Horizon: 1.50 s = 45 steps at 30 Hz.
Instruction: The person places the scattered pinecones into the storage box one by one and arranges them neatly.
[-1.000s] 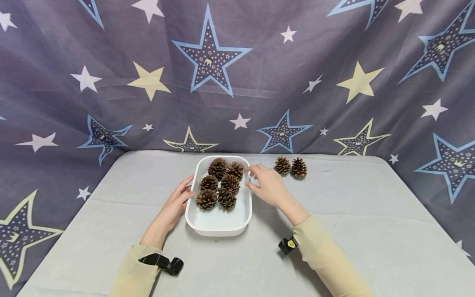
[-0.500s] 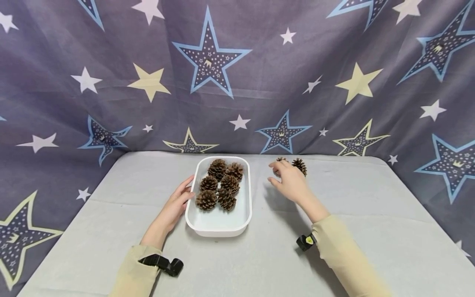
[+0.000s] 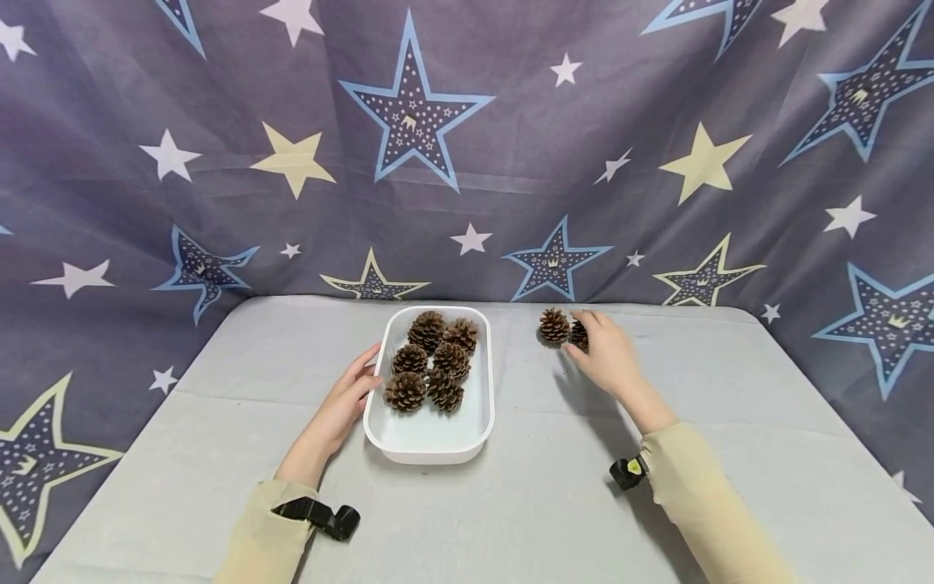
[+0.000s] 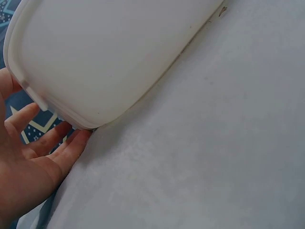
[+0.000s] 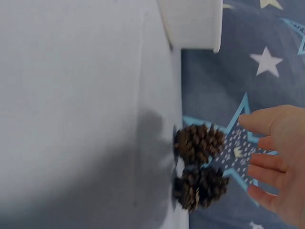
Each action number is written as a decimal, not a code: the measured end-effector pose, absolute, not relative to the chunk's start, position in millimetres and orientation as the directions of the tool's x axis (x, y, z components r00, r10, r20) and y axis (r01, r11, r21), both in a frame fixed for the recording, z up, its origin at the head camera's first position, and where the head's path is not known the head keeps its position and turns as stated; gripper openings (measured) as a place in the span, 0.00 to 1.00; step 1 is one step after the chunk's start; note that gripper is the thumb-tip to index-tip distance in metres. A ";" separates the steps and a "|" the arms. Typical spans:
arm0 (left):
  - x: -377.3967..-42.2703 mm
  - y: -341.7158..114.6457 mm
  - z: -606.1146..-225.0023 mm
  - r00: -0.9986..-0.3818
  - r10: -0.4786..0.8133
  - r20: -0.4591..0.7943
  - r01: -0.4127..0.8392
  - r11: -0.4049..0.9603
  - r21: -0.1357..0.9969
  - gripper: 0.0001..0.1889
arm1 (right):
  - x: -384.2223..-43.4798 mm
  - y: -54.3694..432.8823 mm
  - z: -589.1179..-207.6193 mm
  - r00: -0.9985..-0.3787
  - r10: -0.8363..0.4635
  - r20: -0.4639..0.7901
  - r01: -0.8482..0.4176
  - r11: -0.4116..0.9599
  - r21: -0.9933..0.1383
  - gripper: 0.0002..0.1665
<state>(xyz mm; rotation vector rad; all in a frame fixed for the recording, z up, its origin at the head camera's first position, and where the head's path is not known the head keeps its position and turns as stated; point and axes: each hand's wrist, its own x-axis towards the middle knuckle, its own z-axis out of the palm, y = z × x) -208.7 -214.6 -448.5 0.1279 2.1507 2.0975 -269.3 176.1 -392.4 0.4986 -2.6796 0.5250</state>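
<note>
A white plastic tub (image 3: 430,456) holds several brown pine cones (image 3: 405,392). My left hand (image 3: 343,410) holds the tub's left side, its thumb at the rim and fingers against the outer wall; the left wrist view shows these fingers (image 4: 71,145) by a lower corner. Two more pine cones stand at the table's back, right of the tub. My right hand (image 3: 607,354) reaches over the right pine cone (image 3: 580,334), partly hiding it; the left pine cone (image 3: 554,326) is beside its fingertips. In the right wrist view, a gap separates the spread fingers from both cones.
The table (image 3: 511,519) has a light grey cover. A dark curtain (image 3: 467,162) with stars hangs right behind its back edge. Black wrist cameras (image 3: 629,472) are strapped on both sleeves.
My right hand has moved right from the tub's right rim, past the left pine cone, to the right one. My left hand and the tub have stayed in place.
</note>
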 end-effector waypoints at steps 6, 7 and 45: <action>-208.5 -215.2 -447.6 -0.988 0.152 -0.040 -0.036 0.025 0.999 0.31 | -280.1 187.3 -398.3 -0.886 -0.233 0.400 -0.371 0.876 -0.310 0.37; -208.5 -215.1 -447.7 -0.988 0.151 -0.040 -0.037 0.025 0.999 0.31 | -281.7 188.7 -399.0 -0.889 -0.226 0.399 -0.365 0.876 -0.315 0.36; -206.9 -213.4 -446.2 -0.988 0.150 -0.041 -0.040 0.009 0.999 0.31 | -314.0 204.2 -422.6 -0.986 -0.076 0.148 -0.134 0.891 -0.434 0.43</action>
